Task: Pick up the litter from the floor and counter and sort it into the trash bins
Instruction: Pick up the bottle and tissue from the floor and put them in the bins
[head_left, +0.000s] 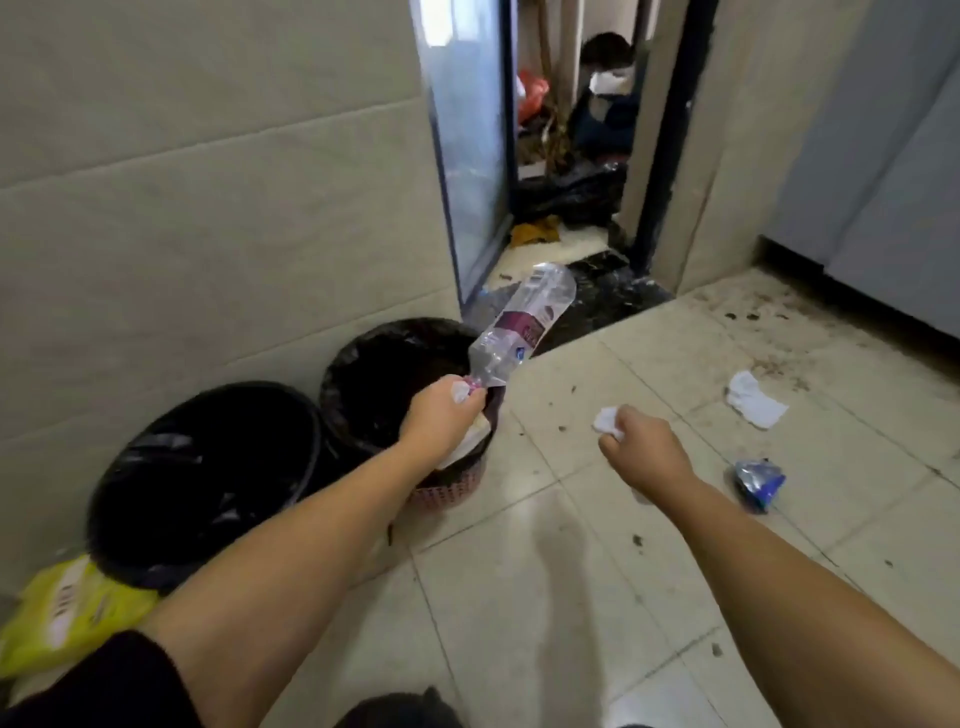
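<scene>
My left hand (444, 415) grips a clear plastic bottle (524, 325) with a maroon label by its neck, holding it tilted above the far bin (363, 364), a pink basket lined with a black bag. A white tissue is also pinched in that hand. The near bin (208, 478), black with a black liner, stands to the left against the wall. My right hand (644, 449) is closed on a crumpled white tissue (608, 420) over the floor. A white tissue (753, 400) and a crushed blue wrapper (758, 480) lie on the tiles to the right.
A yellow-green packet (67, 613) lies at the lower left by the wall. A doorway (566, 156) ahead shows black bags and clutter, with a person crouched inside. Dirt specks dot the floor near the cabinet base (857, 291) on the right.
</scene>
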